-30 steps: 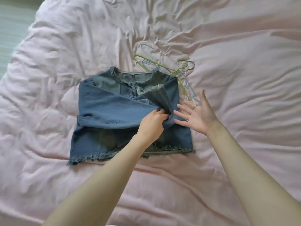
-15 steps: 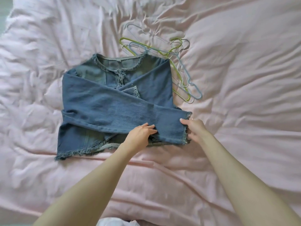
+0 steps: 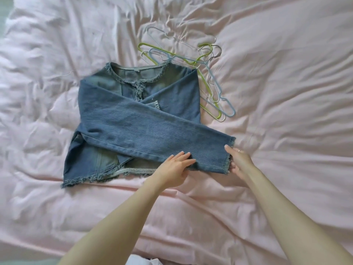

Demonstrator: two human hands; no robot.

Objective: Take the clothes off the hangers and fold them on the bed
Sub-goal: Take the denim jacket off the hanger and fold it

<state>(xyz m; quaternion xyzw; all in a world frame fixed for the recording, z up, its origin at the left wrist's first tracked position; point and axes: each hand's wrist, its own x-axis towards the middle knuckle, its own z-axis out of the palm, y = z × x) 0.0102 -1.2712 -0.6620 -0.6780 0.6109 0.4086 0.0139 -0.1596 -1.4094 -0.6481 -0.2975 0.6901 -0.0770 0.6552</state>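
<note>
Left hand [image 3: 174, 169]: fingers extended and flat, palm down, pressing the lower edge of the sleeve near its cuff; nothing gripped.
Right hand [image 3: 239, 161]: fingers loosely curled at the frayed cuff end, touching it; whether they pinch the cloth cannot be told. A ring [image 3: 239, 150] shows on one finger.
Sleeve [image 3: 152, 131]: laid slantwise across the jacket front, cuff reaching past the right side.
Jacket [image 3: 131, 119]: blue denim, frayed hems, lying flat on the bed, collar away from the person, other sleeve folded underneath.
Hangers [image 3: 210, 77]: loose pile, green, blue and white, just beyond the jacket's right shoulder, partly tucked beneath it.
Bed [image 3: 286, 92]: pink, wrinkled cover.
</note>
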